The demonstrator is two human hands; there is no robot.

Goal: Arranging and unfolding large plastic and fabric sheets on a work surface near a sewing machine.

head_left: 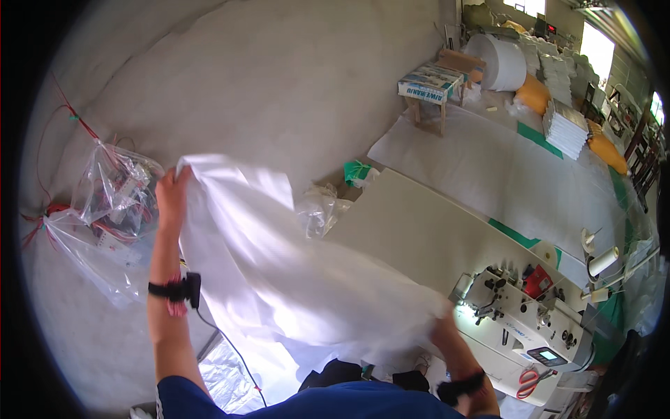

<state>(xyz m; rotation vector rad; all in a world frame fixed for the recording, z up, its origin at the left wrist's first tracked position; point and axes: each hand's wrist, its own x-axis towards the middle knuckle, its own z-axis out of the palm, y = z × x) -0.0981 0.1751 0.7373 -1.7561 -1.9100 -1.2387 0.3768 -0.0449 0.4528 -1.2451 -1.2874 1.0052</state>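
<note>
A large white sheet of thin fabric [279, 258] hangs between my two hands, folded and partly smeared by motion. My left hand [174, 195] is raised at the left, its fingers closed on the sheet's upper left corner. Lower on the right, my right hand [443, 325] grips the other end of the sheet beside the sewing machine [520, 318]; blur and cloth hide most of its fingers. Part of the pale worktable [401, 227] lies behind the sheet's right half.
Red-handled scissors [532, 383] lie on the machine's near side. Thread spools [604, 262] stand at the right. Clear plastic bags with wiring [122, 185] hang on the left wall. Beyond the table are a wooden stool [431, 91], a big white roll [499, 63] and stacked white bundles [565, 129].
</note>
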